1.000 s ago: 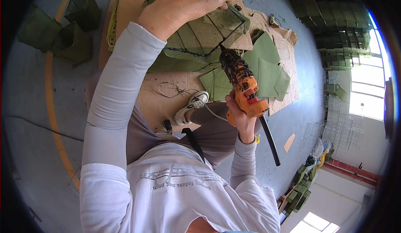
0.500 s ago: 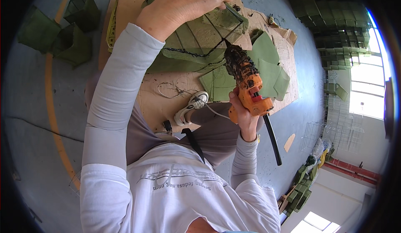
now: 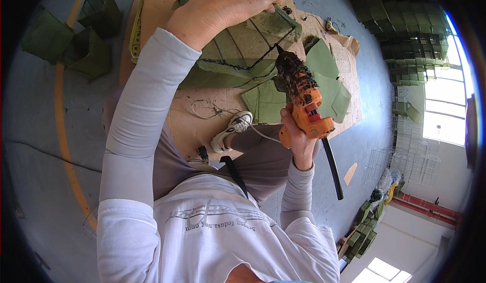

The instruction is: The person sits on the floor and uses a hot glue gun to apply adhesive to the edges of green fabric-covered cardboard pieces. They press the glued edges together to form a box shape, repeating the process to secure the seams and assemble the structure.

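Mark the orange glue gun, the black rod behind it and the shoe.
Orange glue gun (image 3: 304,112): head view, on its orange body.
Black rod (image 3: 332,169): head view, midway along it.
Shoe (image 3: 234,128): head view, on its upper.

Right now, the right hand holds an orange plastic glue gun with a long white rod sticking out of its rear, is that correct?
No: the head view shows a long black rod, not a white one. The right hand does hold the orange plastic glue gun, with the rod sticking out of its rear.
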{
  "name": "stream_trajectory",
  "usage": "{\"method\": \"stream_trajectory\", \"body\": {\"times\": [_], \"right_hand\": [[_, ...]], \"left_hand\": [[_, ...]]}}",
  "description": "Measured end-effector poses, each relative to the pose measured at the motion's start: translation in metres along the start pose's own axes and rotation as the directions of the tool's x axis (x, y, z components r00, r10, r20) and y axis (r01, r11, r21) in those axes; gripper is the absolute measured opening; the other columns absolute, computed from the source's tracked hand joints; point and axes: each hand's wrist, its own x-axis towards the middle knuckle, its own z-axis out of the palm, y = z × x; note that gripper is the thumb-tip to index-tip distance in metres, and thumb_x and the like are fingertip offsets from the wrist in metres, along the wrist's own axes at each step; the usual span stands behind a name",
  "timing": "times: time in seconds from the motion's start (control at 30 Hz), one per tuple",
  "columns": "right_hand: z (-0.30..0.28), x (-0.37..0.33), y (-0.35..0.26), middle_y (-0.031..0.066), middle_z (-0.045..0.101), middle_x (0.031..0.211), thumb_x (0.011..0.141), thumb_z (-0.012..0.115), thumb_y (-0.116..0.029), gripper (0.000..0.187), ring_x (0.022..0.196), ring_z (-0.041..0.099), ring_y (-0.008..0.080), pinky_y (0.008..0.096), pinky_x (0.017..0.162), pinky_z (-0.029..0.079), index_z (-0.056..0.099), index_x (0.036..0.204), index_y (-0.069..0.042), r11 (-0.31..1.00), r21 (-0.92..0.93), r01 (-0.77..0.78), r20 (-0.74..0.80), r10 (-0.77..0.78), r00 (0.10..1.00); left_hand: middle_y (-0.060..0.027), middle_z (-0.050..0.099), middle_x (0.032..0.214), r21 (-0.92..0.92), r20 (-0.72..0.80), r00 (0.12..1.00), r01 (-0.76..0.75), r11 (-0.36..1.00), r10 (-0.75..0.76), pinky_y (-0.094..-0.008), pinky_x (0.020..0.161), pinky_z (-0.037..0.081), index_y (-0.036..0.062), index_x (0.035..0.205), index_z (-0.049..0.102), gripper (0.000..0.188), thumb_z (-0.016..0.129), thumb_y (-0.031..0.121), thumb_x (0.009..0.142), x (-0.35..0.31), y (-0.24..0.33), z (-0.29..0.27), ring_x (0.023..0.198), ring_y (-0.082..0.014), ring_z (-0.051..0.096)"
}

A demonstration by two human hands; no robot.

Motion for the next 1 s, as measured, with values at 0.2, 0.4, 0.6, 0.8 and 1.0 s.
{"method": "stream_trajectory", "body": {"times": [0.2, 0.4, 0.6, 0.8, 1.0], "right_hand": [[0.000, 0.004, -0.003, 0.0028, 0.065, 0.089, 0.084, 0.073, -0.001, 0.018, 0.078, 0.061, 0.0119, 0.0267, 0.070, 0.049, 0.063, 0.099, -0.002, 0.998, 0.059, -0.031, -0.062, 0.035, 0.997], [-0.005, 0.015, -0.032, 0.0025, 0.066, 0.087, 0.086, 0.072, -0.005, 0.015, 0.078, 0.062, 0.0116, 0.0267, 0.072, 0.049, 0.063, 0.099, -0.002, 0.923, 0.304, -0.234, -0.020, 0.252, 0.967], [-0.006, 0.017, -0.039, 0.0006, 0.066, 0.087, 0.086, 0.072, -0.007, 0.012, 0.078, 0.061, 0.0108, 0.0265, 0.072, 0.049, 0.065, 0.095, -0.003, 0.911, 0.312, -0.272, 0.024, 0.278, 0.960], [-0.003, 0.017, -0.029, 0.0028, 0.065, 0.086, 0.086, 0.071, -0.003, 0.014, 0.077, 0.062, 0.0124, 0.0272, 0.071, 0.050, 0.063, 0.097, -0.002, 0.949, 0.259, -0.178, -0.047, 0.196, 0.979], [-0.012, 0.015, -0.012, 0.0070, 0.071, 0.097, 0.085, 0.079, -0.014, 0.022, 0.088, 0.069, 0.0192, 0.0314, 0.080, 0.054, 0.071, 0.103, -0.005, 0.962, 0.209, -0.177, 0.015, 0.178, 0.984]], "left_hand": [[-0.0095, 0.052, 0.074, 0.198, 0.437, 0.879, 0.114, 0.974, -0.192, -0.0407, 0.068, 0.046, 0.0079, 0.075, 0.050, 0.020, 0.069, 0.012, 0.082, 0.018, 0.010, -0.013, 0.075, -0.0283, 0.058], [-0.0123, 0.053, 0.064, 0.047, -0.116, 0.992, -0.033, 0.998, 0.038, -0.0400, 0.061, 0.048, 0.0060, 0.062, 0.052, 0.025, 0.070, 0.012, 0.078, 0.006, 0.006, -0.002, 0.067, -0.0286, 0.062], [-0.0086, 0.052, 0.074, 0.155, 0.363, 0.918, 0.109, 0.982, -0.159, -0.0400, 0.067, 0.047, 0.0084, 0.075, 0.052, 0.020, 0.070, 0.012, 0.081, 0.014, 0.006, -0.011, 0.074, -0.0273, 0.059], [-0.0076, 0.050, 0.079, 0.051, 0.043, 0.999, -0.016, 0.999, 0.014, -0.0396, 0.070, 0.045, 0.0102, 0.082, 0.049, 0.020, 0.069, 0.011, 0.082, -0.002, 0.001, -0.002, 0.077, -0.0266, 0.056], [-0.0065, 0.049, 0.085, 0.042, -0.004, 0.999, -0.046, 0.998, 0.047, -0.0395, 0.074, 0.043, 0.0125, 0.090, 0.046, 0.025, 0.069, 0.010, 0.083, -0.004, 0.000, -0.001, 0.081, -0.0262, 0.054]]}}
